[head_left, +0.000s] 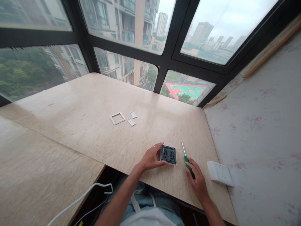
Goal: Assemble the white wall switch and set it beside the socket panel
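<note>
In the head view, the beige worktop [82, 103] has a smooth, slightly glossy surface with marble-like veins. On it, near its front edge, is a square switch unit with white rim and black, detailed plastic inside [168, 154], its open face upward. Farther away lie a thin white rectangular plastic frame [120, 121] and, just beside it, two small white rectangular plastic plates [131, 122]. At the right, a white box-shaped plastic socket [219, 173] is by the pale wallpaper with pink flowers [258, 141].

The left hand [150, 157] comes from the left and grasps the switch unit, with the thumb at the near side and the fingers at the far side. The right hand [197, 179] has its fingers curled around a green-handled screwdriver with a slim metal shaft [186, 156], which points toward the window; whether the screwdriver touches the worktop, I cannot tell.
</note>
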`<state>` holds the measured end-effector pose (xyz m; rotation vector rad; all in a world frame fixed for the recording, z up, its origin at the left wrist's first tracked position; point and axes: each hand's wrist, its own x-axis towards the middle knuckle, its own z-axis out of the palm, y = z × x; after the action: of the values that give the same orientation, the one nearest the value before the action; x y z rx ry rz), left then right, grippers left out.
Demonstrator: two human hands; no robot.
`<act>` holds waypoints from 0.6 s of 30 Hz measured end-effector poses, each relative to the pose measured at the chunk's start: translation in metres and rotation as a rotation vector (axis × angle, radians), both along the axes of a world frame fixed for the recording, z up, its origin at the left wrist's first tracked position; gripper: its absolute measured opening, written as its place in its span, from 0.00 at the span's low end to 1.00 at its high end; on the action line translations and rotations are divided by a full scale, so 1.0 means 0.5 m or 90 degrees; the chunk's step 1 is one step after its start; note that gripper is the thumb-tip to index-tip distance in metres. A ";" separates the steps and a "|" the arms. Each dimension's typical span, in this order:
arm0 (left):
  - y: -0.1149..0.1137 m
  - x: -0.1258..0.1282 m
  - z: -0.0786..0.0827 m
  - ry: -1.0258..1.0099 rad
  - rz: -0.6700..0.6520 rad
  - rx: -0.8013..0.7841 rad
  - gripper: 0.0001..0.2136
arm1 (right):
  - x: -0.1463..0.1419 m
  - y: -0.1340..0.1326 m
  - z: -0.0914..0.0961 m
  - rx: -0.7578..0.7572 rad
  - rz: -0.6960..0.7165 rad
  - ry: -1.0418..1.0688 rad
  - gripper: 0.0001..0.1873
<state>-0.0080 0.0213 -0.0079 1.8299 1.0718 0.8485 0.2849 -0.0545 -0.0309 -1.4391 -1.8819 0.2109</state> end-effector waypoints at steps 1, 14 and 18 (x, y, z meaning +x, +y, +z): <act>0.000 0.000 -0.001 0.000 0.000 0.000 0.43 | 0.001 0.000 0.002 -0.001 -0.009 0.013 0.14; 0.001 0.000 0.003 -0.009 -0.008 -0.004 0.43 | -0.071 0.063 0.118 0.081 -0.047 0.220 0.11; -0.001 0.000 0.006 -0.021 -0.014 -0.003 0.43 | -0.158 0.142 0.176 0.077 0.064 0.286 0.10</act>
<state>-0.0079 0.0209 -0.0048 1.8141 1.0299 0.8601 0.2059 0.0165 0.0572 -1.1070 -1.5676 0.4244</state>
